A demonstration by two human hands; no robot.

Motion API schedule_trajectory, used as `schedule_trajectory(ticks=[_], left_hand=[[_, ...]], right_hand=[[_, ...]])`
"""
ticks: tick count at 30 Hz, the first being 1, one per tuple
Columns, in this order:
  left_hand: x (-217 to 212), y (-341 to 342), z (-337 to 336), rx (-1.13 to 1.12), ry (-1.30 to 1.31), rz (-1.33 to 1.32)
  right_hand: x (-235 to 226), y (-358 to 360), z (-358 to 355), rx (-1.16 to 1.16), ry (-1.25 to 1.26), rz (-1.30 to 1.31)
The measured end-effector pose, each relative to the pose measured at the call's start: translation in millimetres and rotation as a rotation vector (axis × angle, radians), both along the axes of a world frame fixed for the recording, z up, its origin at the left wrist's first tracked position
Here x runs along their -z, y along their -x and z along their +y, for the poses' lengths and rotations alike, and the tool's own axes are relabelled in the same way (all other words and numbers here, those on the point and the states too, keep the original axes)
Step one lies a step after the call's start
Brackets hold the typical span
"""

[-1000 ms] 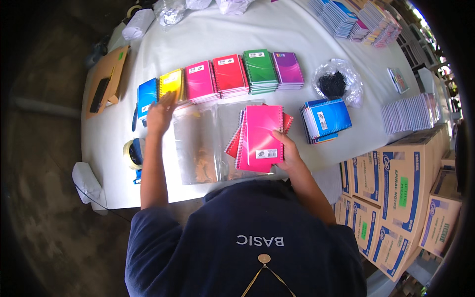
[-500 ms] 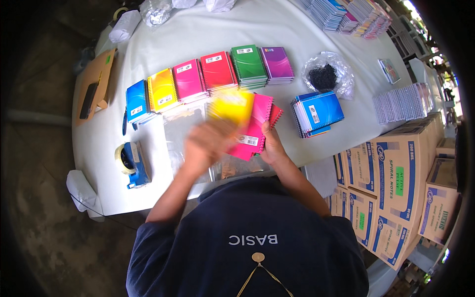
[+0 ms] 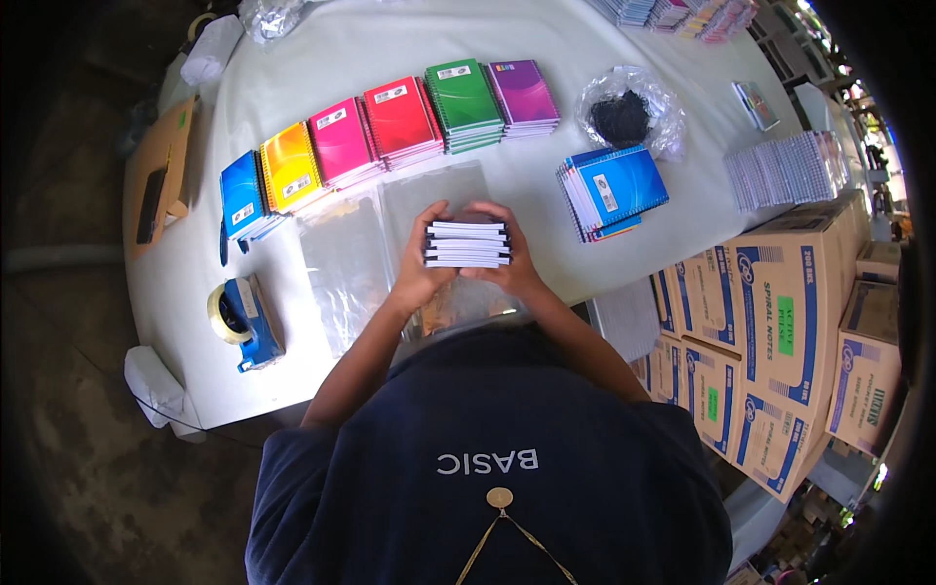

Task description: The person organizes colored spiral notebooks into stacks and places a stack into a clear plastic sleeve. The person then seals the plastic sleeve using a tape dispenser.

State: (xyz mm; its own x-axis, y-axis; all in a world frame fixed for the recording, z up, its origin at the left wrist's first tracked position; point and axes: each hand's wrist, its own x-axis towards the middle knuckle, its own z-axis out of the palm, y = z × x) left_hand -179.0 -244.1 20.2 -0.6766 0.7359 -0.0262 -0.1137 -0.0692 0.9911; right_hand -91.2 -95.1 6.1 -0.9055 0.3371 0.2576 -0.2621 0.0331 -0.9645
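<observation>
Between both hands is a small stack of spiral notebooks (image 3: 468, 244), held on edge so the white page edges face up at me. My left hand (image 3: 423, 255) grips the stack's left end, and my right hand (image 3: 507, 252) closes round the right end. Their covers are hidden from this side. Under and around the hands lie clear plastic sleeves (image 3: 341, 263) on the white table. Beyond them a row of notebook piles curves across: blue (image 3: 242, 190), yellow (image 3: 290, 168), pink (image 3: 341, 141), red (image 3: 402, 117), green (image 3: 466, 102) and purple (image 3: 524, 95).
To the right sit a mixed pile topped by a blue notebook (image 3: 624, 185) and a plastic bag of black bits (image 3: 624, 117). A blue tape dispenser (image 3: 255, 327) stands at left, near a cardboard piece (image 3: 161, 175). Cartons (image 3: 770, 322) are stacked beside the table's right edge.
The fanned yellow, pink and red notebooks in my hands are now squared into one stack, turned edge-up. My left hand has moved from a blurred sweep to gripping the stack's side.
</observation>
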Motion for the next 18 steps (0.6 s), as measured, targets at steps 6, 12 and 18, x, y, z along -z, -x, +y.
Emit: schedule_trajectory(ticks=[6,12,18], left_hand=[[11.1,4.7,6.9,-0.098,-0.158,-0.070],[30.6,0.7,13.2,-0.039,0.137,-0.016],[-14.8,1.7,-4.3,0.079,0.056,-0.051]], right_hand=[[-6.7,7.8,0.9,0.108,0.165,0.102],[36.0,9.9,-1.4,0.102,-0.017,-0.095],[-10.7,9.0,15.8,-0.124,0.179,-0.171]])
